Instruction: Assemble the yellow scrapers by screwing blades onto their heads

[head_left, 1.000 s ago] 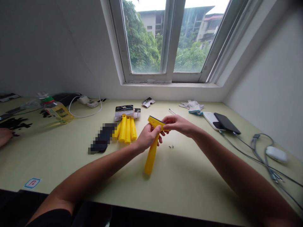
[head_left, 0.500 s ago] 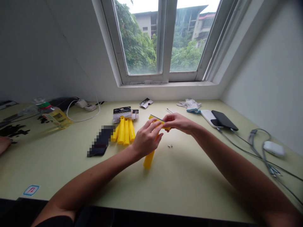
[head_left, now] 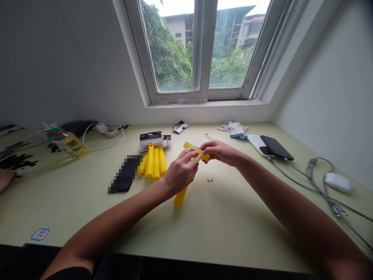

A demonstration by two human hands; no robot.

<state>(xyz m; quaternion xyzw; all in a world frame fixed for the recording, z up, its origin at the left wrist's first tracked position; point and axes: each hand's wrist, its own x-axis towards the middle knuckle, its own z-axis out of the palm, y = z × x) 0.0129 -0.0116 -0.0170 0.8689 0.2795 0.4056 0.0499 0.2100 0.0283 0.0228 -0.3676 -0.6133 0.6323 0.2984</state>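
Observation:
A yellow T-shaped scraper [head_left: 180,197] is held between my hands above the table, with a thin metal strip along its head and the handle slanting down toward me. My left hand [head_left: 182,169] is closed around the upper handle and head, its fingers covering the joint. At the head's right end, my right hand [head_left: 217,151] pinches the edge between thumb and fingers. Two small screws [head_left: 210,179] lie on the table just below my right hand. Beyond that hand, a thin screwdriver [head_left: 209,136] is partly hidden.
Several yellow handles [head_left: 156,165] lie left beside black packaging cards [head_left: 150,139] and a dark phone-like slab [head_left: 125,177]. Gloves [head_left: 234,129], power banks [head_left: 275,147] and cables [head_left: 313,181] are at right. A bottle [head_left: 68,144] and another person's hand [head_left: 5,179] are far left.
The scraper has tilted slightly, its handle end swinging a little left and up. My left thumb has moved in against the fingers; my right hand keeps its pinch.

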